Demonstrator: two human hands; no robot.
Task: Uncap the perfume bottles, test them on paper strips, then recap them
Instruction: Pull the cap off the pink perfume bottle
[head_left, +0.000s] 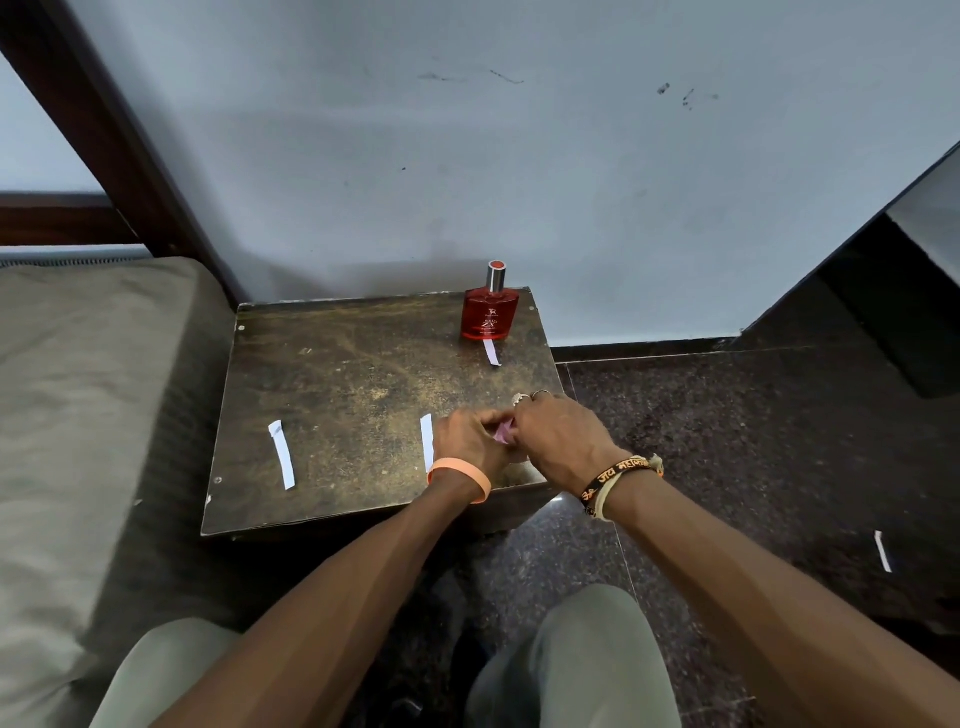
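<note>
A small pink object (503, 432), probably a second perfume bottle or its cap, sits almost hidden between the two hands at the near right edge of the worn dark wooden worktop (337, 374). The left hand (467, 441) and right hand (558, 434) both curl closed around it; whether it is being uncapped or recapped cannot be told. A white paper strip (426, 439) lies just beside the left hand, another white paper strip (282, 454) well to the left. At the far right corner stands the red glass perfume bottle with a silver cap (489, 309), a short strip (491, 353) touching its base. That bottle looks finished; the pink one remains in hand. A stray strip (882, 551) lies on the dark stone floor.
</note>
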